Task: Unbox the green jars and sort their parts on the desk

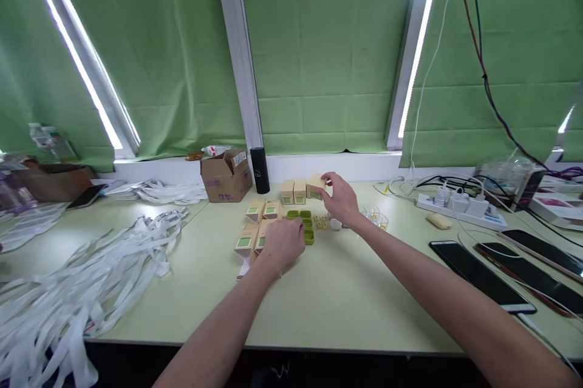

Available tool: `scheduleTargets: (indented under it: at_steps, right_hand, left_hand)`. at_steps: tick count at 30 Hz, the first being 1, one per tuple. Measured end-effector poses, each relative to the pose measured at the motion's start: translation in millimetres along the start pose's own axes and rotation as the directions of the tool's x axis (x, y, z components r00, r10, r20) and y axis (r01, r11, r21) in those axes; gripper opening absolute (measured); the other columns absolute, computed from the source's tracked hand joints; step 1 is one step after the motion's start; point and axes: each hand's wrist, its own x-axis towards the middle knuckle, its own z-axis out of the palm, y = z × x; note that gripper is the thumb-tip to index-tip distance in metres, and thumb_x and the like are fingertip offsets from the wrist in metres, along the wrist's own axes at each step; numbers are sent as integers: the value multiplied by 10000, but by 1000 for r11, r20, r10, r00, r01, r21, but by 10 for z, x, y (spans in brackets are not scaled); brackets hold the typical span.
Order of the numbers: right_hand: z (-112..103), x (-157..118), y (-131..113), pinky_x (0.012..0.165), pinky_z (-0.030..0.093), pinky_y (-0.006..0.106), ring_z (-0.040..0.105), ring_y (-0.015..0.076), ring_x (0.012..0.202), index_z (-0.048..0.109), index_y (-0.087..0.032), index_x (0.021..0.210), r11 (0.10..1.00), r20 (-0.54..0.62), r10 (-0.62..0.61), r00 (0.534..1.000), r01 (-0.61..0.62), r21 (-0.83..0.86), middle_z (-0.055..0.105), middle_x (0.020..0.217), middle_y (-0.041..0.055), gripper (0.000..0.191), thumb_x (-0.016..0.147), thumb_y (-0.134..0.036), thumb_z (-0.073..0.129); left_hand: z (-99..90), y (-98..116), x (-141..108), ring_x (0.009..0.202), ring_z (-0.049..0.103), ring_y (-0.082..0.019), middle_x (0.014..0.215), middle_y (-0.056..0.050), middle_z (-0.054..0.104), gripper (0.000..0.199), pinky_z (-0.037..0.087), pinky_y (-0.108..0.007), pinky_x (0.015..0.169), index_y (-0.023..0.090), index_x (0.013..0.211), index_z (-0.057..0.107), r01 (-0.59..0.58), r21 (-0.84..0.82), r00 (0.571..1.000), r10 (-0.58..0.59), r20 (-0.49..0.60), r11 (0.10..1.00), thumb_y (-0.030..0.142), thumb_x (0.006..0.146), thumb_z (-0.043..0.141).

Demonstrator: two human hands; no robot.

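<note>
My right hand [342,198] grips a small kraft box [314,185] between thumb and fingers, at the right end of a short row. Beside it in that row stand two similar boxes [293,192] with pale green labels. My left hand [285,241] is curled closed over the left edge of a green compartment tray [309,236]; whatever its fingers hold is hidden. Left of that hand are several more kraft boxes [246,242], some partly covered by it. Small yellowish pieces [321,222] and a white round item [336,224] lie right of the tray.
Clear small containers [377,218] stand behind my right forearm. White straps [122,260] spread over the table's left side. A cardboard carton [226,176] and black cylinder [259,170] are at the back. Phones [480,272], cables and a power strip [462,209] occupy the right.
</note>
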Motion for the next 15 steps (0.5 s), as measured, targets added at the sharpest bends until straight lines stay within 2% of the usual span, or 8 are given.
scheduleTargets:
  at_steps: [3, 7, 11, 15]
  right_hand:
    - [-273, -323, 1, 766, 504, 361, 673, 241, 984, 549, -270, 1185, 994, 40, -54, 998, 50, 96, 695, 1154, 48, 263, 935, -307, 623]
    - [-482, -808, 111, 706, 540, 347, 672, 210, 856, 534, -258, 1232, 963, 204, -13, 979, -42, 264, 694, 1050, 42, 343, 910, -316, 636]
    - [-498, -1107, 238, 741, 567, 366, 665, 201, 849, 538, -249, 1292, 938, 346, -26, 938, -97, 332, 684, 1057, 54, 427, 889, -319, 660]
    - [-461, -1173, 278, 746, 561, 370, 662, 206, 872, 555, -246, 1283, 942, 391, -47, 919, -89, 322, 681, 1088, 72, 420, 883, -296, 671]
  left_hand:
    - [31, 15, -2, 727, 714, -277, 790, -105, 748, 321, 403, -328, 629, 192, 872, 697, 3, 27, 1000, -3, 13, 1000, 273, 1002, 415]
    - [48, 2, 7, 732, 707, -267, 807, -95, 750, 306, 405, -330, 627, 196, 869, 686, 15, -16, 1000, -15, -24, 1000, 274, 1003, 423]
    - [70, 17, 9, 722, 682, -223, 825, -67, 748, 278, 427, -329, 658, 197, 909, 675, -69, -163, 991, 49, -124, 984, 253, 1009, 422]
    - [107, 71, -4, 796, 678, -219, 879, -72, 736, 216, 484, -342, 742, 196, 974, 656, -215, -334, 967, 151, -207, 918, 175, 974, 441]
